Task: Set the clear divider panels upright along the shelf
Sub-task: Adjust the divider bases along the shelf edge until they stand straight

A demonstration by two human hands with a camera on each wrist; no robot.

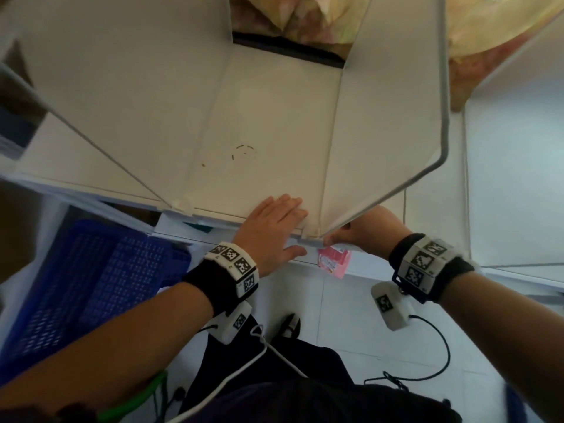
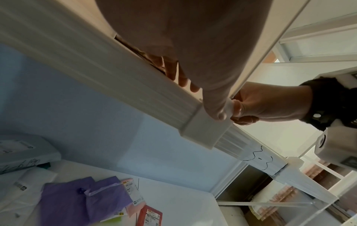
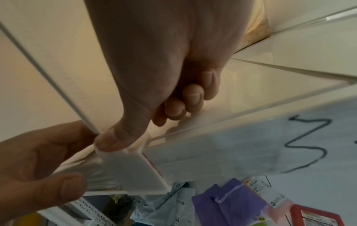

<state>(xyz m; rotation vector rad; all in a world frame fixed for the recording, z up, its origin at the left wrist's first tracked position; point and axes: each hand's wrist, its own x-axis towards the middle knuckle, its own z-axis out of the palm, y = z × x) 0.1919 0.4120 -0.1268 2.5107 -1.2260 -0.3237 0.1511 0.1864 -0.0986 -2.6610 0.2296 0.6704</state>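
The left hand (image 1: 272, 226) lies flat, fingers straight, on the shelf (image 1: 259, 123); the right hand (image 1: 370, 232), fingers mostly hidden, pinches the upright clear divider panel's (image 1: 396, 117) white base clip (image 1: 311, 236).

Clear divider panel (image 1: 396, 123) upright on cream shelf (image 1: 268, 123), foot clipped at front edge; second panel (image 1: 91, 129) upright left.

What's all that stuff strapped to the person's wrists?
Both hands are bare. The left hand and right hand each carry a black wristband ringed with white blocks printed with black square codes. A small white camera pod hangs beneath each, trailing one white and one black cable.
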